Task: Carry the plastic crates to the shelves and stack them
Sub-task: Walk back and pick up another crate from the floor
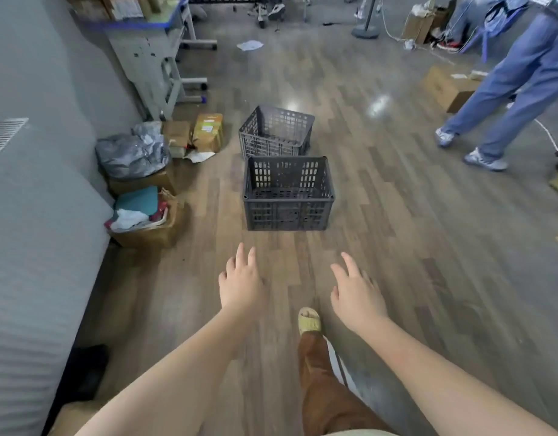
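Reaching forward over the wood-look floor, both hands are empty, palms down, fingers loosely spread. Left hand and right hand sit side by side with a gap between them, both short of the nearest crate and touching nothing.

Two dark grey plastic crates stand on the floor straight ahead, open tops up, slotted walls. Near crate sits square to the view. Far crate stands just behind it, turned slightly, its near corner close to the near crate's back rim; whether they touch cannot be told. Both look empty inside.

One foot in a pale yellow slipper is planted between the forearms, brown trouser leg with a light side stripe above it.

Left side: a grey ribbed surface runs along the frame edge. Beside it, clutter on the floor: an open cardboard box holding cloth and papers, a box topped with crumpled grey plastic wrap, and yellow-taped parcels near the far crate. A grey metal stand on wheeled feet rises behind them.

Right side: another person in blue trousers and pale shoes stands mid-stride, well apart from the crates. A cardboard carton lies behind those legs. No shelves can be made out clearly.
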